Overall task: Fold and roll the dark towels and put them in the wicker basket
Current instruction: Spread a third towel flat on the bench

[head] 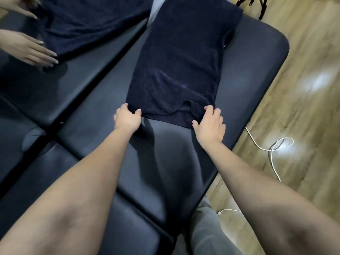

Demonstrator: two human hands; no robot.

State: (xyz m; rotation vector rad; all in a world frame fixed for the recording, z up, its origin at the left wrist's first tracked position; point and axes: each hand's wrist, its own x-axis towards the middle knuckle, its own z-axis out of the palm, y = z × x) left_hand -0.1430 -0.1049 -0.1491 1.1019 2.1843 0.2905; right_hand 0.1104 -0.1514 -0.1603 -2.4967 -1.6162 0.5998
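A dark navy towel [181, 57] lies folded into a long strip on a dark padded table [248, 74], running away from me. My left hand [127, 118] pinches the towel's near left corner between curled fingers and thumb. My right hand [209, 124] grips the near right corner, fingers curled over the edge. The near end is slightly bunched, with a lower layer sticking out. No wicker basket is in view.
A second dark towel [82, 23] lies on the neighbouring table [55, 89] at the upper left, where another person's hands [27, 49] rest on it. A white cable [272, 150] loops on the wooden floor [303, 89] to the right. A black stand [257, 4] is at the top.
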